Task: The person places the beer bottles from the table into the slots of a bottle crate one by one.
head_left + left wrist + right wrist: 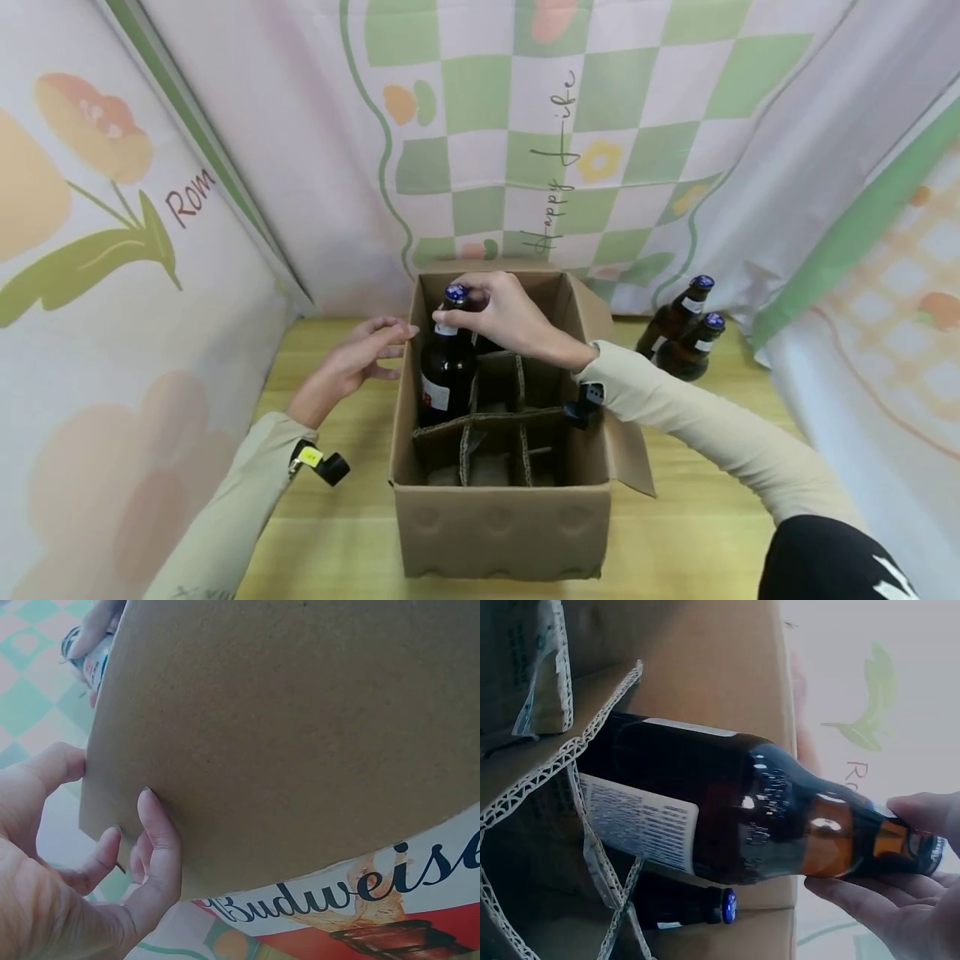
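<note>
My right hand (pixel 504 317) pinches the neck of a dark brown beer bottle (pixel 447 367) with a blue cap. The bottle's lower part is inside a compartment on the left side of a cardboard box (pixel 502 529). Next to it in the box, the right wrist view shows another blue-capped bottle (pixel 679 904). My left hand (pixel 356 360) is at the box's left wall, its fingers loosely bent and holding nothing. In the left wrist view, its fingertips meet a brown cardboard flap (pixel 285 735), with "Budweiser" printing (pixel 322 900) below.
Two more brown bottles (pixel 681 348) stand on the wooden table (pixel 697 517) to the right of the box. An opened flap (pixel 628 454) sticks out on the box's right. Cardboard dividers (pixel 498 412) split the inside. Patterned curtains (pixel 480 150) hang behind and at both sides.
</note>
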Demonstrator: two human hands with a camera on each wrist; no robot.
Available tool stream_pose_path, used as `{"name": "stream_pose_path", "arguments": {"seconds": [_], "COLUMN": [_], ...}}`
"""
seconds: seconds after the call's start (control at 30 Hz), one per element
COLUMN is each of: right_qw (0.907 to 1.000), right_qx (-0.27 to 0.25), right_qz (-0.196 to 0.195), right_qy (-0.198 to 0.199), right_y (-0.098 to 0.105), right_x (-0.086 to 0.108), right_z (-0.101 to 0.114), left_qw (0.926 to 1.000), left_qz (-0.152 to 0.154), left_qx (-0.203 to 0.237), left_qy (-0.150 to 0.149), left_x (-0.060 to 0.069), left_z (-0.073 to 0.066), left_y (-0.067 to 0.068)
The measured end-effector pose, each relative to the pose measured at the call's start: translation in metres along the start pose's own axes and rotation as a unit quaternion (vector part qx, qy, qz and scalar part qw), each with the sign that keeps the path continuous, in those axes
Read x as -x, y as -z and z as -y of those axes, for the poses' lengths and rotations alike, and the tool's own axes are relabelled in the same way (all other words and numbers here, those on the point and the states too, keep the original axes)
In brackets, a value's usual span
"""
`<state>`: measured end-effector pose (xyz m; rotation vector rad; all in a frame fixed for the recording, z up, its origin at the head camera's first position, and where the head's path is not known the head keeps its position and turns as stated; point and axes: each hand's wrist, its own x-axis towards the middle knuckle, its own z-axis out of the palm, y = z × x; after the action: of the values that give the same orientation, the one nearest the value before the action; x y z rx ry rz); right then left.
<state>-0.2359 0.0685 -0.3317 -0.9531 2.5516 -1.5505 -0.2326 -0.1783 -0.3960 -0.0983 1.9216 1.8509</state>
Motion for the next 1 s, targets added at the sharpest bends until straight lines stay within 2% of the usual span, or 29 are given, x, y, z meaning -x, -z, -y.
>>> {"name": "stream_pose_path", "arguments": {"seconds": [0.13, 0.33, 0.87, 1.0], "right_qw": [0.9982, 0.9911, 0.9742, 0.9641], "right_qx": [0.041, 0.068, 0.142, 0.163], "right_qz": [0.038, 0.110, 0.174, 0.210], "right_qy": [0.022, 0.032, 0.021, 0.012], "right_y": [-0.006, -0.017, -0.025, -0.028], "right_x": [0.002, 0.006, -0.002, -0.002], "right_z": [-0.001, 0.001, -0.002, -0.002], "left_qw": [1.0000, 0.9998, 0.9999, 0.9999], "left_qz": [0.000, 0.010, -0.008, -0.009], "left_qx": [0.001, 0.002, 0.003, 0.005], "left_qy": [-0.006, -0.015, -0.008, -0.006], "left_x": [-0.001, -0.001, -0.001, -0.001], "left_z": [0.001, 0.004, 0.000, -0.001], "left_y": [-0.003, -0.003, -0.002, -0.002]}}
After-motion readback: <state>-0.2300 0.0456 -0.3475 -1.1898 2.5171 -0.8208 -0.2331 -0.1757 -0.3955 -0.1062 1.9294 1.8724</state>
